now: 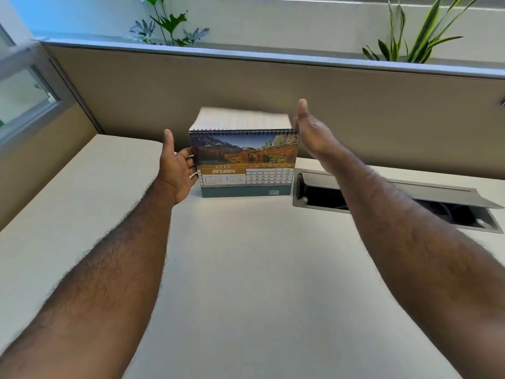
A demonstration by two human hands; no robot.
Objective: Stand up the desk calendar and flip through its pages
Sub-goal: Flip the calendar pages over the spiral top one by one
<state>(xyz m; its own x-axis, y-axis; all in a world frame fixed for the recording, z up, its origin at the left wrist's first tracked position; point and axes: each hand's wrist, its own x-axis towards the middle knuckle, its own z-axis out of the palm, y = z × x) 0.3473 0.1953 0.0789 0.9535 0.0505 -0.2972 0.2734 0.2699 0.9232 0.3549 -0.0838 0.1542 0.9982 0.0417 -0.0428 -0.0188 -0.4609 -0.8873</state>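
My left hand [179, 170] grips the left edge of the upright desk calendar [246, 165] showing January, while my right hand [314, 132], held open and flat, touches its upper right corner.

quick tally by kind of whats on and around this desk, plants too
Spiral-bound desk calendar showing January: 1
Grey metal cable hatch, lid open: 1
Green leafy plants behind the partition: 2
Bare hands: 2
Total: 6

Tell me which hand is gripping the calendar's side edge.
The left hand: its fingers wrap the desk calendar's left edge. The right hand is up at the top right corner, flat and open.
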